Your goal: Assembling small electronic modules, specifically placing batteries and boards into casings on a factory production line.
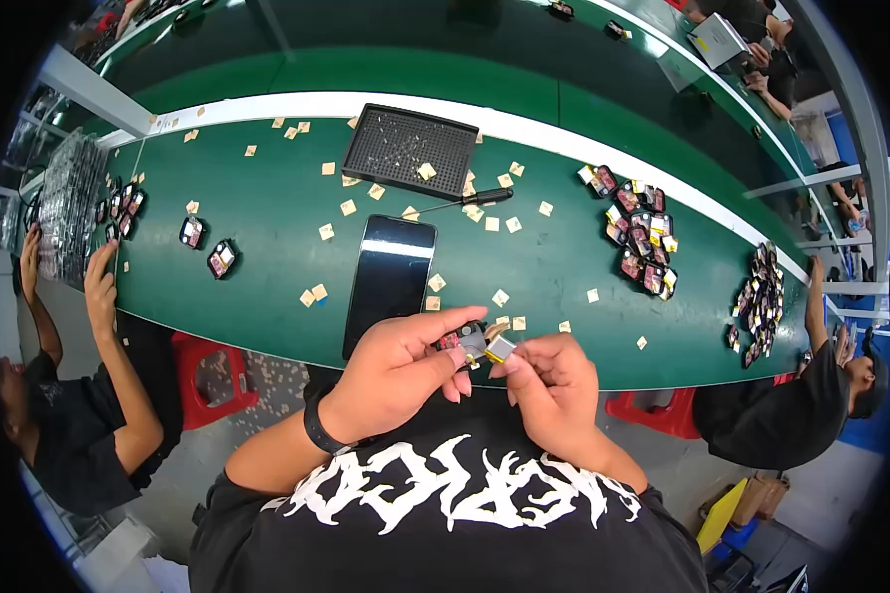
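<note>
The green table (544,287) stretches across the view, curving at its ends. Below it is the wearer's black shirt (415,553), with large white jagged lettering across the chest.

Both forearms angle inward from bent elbows, bringing the hands close together at the near edge of the table, though they stay apart from each other. The left hand (398,371), with a black band (316,425) at its wrist, reaches in from the side, index finger extended above and thumb below, pinching a small housing. The right hand (561,388) has its fingers curled and grips a silver block between thumb and forefinger.

To the right lies a cluster of similar black units (643,237); their pale and yellow patches are too small to read. Beyond the left hand lies a dark glossy phone (391,277), its screen showing no lettering, and past it a black ridged tray (405,148). A black-handled screwdriver (489,196) lies near the tray. The black housing (472,333) is between the hands, just beside the silver block (501,348), which has a yellow edge. Small tan squares (491,224) are scattered around.
</note>
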